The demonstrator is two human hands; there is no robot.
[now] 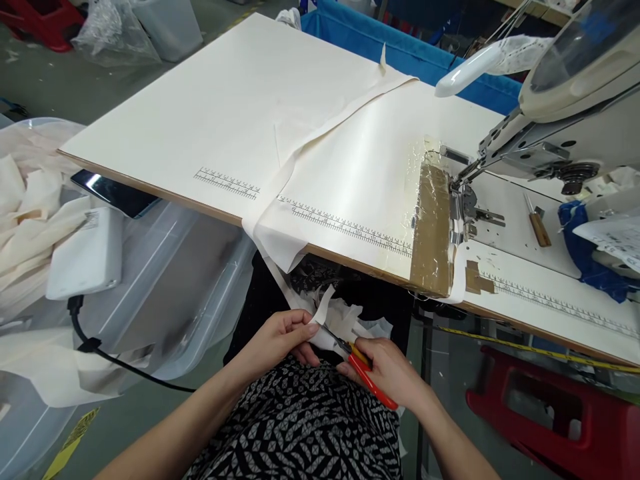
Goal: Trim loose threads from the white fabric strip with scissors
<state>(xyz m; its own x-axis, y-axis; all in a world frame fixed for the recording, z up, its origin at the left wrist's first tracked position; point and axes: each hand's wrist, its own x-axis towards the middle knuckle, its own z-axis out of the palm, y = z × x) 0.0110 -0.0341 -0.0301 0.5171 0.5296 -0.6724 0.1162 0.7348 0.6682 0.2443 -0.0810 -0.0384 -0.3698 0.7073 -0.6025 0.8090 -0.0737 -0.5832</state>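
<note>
Low over the lap, my left hand [290, 337] pinches a piece of white fabric [323, 313] between thumb and fingers. My right hand [383, 367] is wrapped round small scissors [370, 381] with red and yellow handles, their tips at the fabric beside my left fingertips. More white scraps [350, 320] lie in the lap just beyond the hands. A long white strip [290, 167] runs over the table [225, 93] and hangs off its front edge.
A sewing machine [560, 113] stands at the right, with a wooden-handled tool [539, 225] beside it. Plastic bins with fabric and a white power bank [87, 253] are at the left. A red stool [555, 413] stands at the lower right; a blue bin [360, 33] is behind the table.
</note>
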